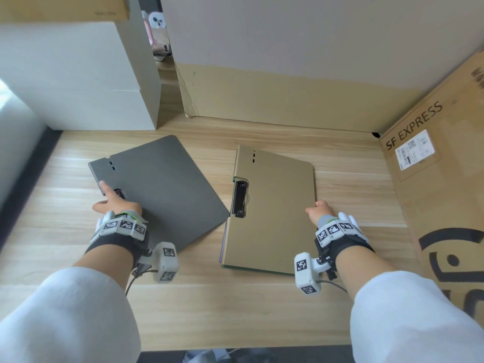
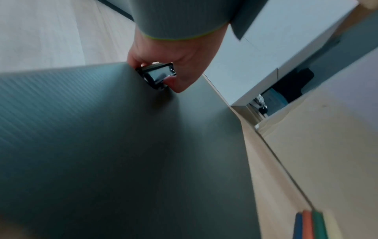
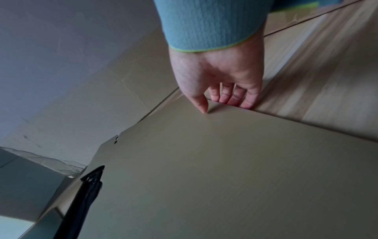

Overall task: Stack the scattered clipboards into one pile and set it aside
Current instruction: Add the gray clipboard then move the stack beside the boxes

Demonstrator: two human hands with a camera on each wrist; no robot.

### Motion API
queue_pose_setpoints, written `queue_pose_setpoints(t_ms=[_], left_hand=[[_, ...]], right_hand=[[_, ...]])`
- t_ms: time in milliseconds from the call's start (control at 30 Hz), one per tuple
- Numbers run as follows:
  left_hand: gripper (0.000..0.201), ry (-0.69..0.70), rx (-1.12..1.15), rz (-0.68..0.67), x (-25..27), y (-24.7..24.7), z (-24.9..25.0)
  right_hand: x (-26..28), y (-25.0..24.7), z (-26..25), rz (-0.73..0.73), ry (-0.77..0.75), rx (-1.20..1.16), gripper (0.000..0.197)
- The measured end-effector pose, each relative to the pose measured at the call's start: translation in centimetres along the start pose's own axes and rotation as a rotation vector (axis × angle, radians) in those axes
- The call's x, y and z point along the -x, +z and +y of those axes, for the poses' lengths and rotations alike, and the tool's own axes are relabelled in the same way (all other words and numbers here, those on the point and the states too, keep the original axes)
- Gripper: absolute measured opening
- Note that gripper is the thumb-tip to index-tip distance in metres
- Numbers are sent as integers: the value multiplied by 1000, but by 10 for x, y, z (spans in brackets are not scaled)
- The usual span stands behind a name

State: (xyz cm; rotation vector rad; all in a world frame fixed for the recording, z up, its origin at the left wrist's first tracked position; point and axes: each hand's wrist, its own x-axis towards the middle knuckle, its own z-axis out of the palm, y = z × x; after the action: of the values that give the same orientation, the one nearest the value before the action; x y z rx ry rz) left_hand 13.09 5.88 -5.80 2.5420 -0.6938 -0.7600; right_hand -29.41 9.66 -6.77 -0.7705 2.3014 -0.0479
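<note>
Head: hands (image 1: 117, 205) (image 1: 318, 212) hold 2 clipboards (image 1: 167, 187) (image 1: 277, 205).

Looks like an office or storeroom corner: a pale wooden desk (image 1: 235, 310), an SF EXPRESS shipping carton (image 1: 442, 179) on its right, plain white boxes (image 1: 78, 74) stacked at the back left.

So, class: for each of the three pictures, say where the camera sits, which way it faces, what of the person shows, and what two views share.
Head: on the head, looking down at the table; both forearms and hands show.
Left wrist: faces along the left hand gripping the grey clipboard at its clip.
Right wrist: faces along the right hand on the tan clipboard edge.
Shared: head and right wrist both show the tan clipboard's black clip.
</note>
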Motion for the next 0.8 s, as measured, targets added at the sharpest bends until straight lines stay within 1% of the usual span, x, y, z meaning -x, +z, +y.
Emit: queue_pose_setpoints(t_ms=[33, 100, 167, 233, 333, 433, 533, 566, 633, 666, 700, 766, 800], left_hand=[[74, 4, -3, -37, -1, -5, 2], [83, 26, 32, -110, -7, -14, 6], [78, 80, 49, -163, -13, -22, 14], [71, 154, 14, -183, -16, -32, 24], [75, 266, -28, -249, -19, -45, 43], [66, 369, -48, -345, -10, -47, 65], [80, 445, -45, -421, 16, -28, 81], [80, 464, -60, -444, 30, -18, 84], [68, 492, -81, -502, 58, 7, 86], [66, 497, -97, -528, 73, 18, 87], [71, 497, -116, -553, 86, 29, 88], [87, 486, -145, -569, 105, 51, 89], [90, 468, -150, -568, 112, 59, 89]], right_hand=[[0, 0, -1, -2, 2, 0, 53], [0, -1, -1, -3, 2, 2, 53], [1, -2, -1, -8, 1, 6, 52], [2, -3, -1, -16, 0, 7, 52], [5, -5, -2, -41, -5, 8, 52], [8, -10, -4, -59, -11, 21, 51], [12, -13, -7, -79, -2, 6, 51], [13, -13, -7, -85, 2, -5, 51], [14, -15, -8, -104, 7, -39, 51], [14, -15, -8, -113, 7, -67, 52], [14, -16, -8, -122, 6, -97, 53], [12, -18, -5, -139, 7, -158, 55], [11, -19, -4, -153, 6, -182, 56]])
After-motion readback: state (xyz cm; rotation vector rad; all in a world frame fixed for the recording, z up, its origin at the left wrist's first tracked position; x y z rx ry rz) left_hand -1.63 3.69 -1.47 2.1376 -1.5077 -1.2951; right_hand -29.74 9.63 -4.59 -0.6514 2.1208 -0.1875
